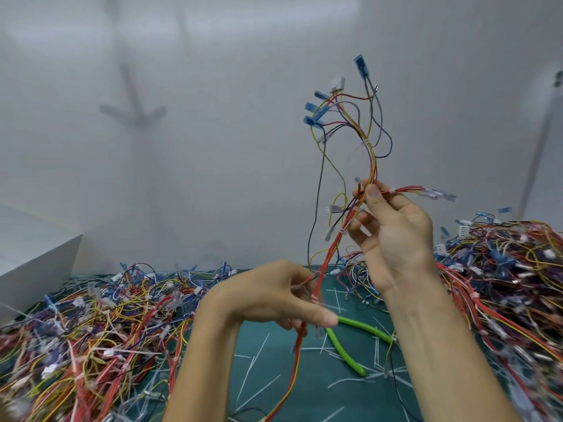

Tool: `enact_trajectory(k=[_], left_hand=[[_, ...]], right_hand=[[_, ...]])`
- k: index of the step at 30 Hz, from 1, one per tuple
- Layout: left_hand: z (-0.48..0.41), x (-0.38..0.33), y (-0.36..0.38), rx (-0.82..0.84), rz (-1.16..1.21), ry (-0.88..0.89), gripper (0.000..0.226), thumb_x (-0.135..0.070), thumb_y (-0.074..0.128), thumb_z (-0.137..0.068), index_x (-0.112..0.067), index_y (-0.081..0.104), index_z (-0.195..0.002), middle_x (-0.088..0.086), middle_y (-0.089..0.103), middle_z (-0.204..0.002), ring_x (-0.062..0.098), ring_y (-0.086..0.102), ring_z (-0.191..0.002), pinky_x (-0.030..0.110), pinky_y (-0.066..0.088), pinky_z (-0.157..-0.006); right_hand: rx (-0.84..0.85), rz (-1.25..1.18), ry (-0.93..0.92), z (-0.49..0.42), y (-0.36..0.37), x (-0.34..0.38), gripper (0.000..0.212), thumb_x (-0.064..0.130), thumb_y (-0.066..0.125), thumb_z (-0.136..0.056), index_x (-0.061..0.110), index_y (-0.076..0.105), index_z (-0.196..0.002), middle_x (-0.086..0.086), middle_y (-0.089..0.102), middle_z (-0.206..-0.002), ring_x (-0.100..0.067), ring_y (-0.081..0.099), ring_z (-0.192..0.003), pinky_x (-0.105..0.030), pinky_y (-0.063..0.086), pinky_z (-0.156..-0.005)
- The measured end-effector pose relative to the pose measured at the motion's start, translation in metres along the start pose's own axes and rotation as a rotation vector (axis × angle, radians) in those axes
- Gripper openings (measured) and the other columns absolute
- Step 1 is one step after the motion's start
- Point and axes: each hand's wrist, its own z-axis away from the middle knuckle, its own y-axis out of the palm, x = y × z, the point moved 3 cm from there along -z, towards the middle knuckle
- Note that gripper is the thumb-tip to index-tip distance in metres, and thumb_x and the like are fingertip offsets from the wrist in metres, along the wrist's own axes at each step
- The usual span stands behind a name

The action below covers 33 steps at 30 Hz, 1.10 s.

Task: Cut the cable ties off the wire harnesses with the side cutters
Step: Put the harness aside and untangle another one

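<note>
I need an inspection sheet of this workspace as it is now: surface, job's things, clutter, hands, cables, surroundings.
Surface: green mat, partly bare in the middle.
Job's things: wire harness held up, white cable ties on it; green-handled side cutters lie on the mat, in neither hand.
Clutter: cut tie pieces scattered over the mat.
Hands: right hand pinches the harness high up; left hand pinches its red wires lower.
Cables: loose harnesses in a left pile and a right pile.
Surroundings: white wall behind; white box at left.
</note>
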Motion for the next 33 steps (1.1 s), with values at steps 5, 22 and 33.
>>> enact_trajectory(k=[5,22,33], left_hand=[[0.003,0.025,-0.007,0.072,-0.033,-0.158,0.017,-0.021,0.078,-0.083,-0.012,0.074,-0.097,0.0,0.076,-0.088,0.012,0.073,-0.083,0.023,0.057,-0.072],[0.041,0.007,-0.057,-0.754,0.755,0.256,0.016,-0.005,0.045,-0.102,-0.011,0.06,-0.103,0.018,0.075,-0.086,0.035,0.075,-0.072,0.024,0.058,-0.055],[0.038,-0.012,-0.055,-0.839,0.953,0.433,0.016,-0.003,0.039,-0.104,-0.009,0.053,-0.108,0.017,0.076,-0.09,0.035,0.075,-0.08,0.026,0.059,-0.064]], right_hand=[[-0.074,-0.007,-0.043,-0.002,-0.005,0.006,0.015,0.012,0.059,-0.098,0.017,0.068,-0.088,0.006,0.064,-0.067,-0.005,0.047,-0.051,-0.021,0.047,-0.05],[-0.043,0.046,0.005,0.0,-0.005,0.002,0.019,0.012,0.056,-0.1,0.018,0.068,-0.085,0.005,0.06,-0.063,-0.009,0.051,-0.051,-0.023,0.05,-0.048],[0.052,0.068,-0.005,0.002,-0.001,0.007,0.018,0.018,0.053,-0.102,0.022,0.066,-0.091,0.005,0.072,-0.082,-0.012,0.069,-0.068,-0.026,0.055,-0.054]])
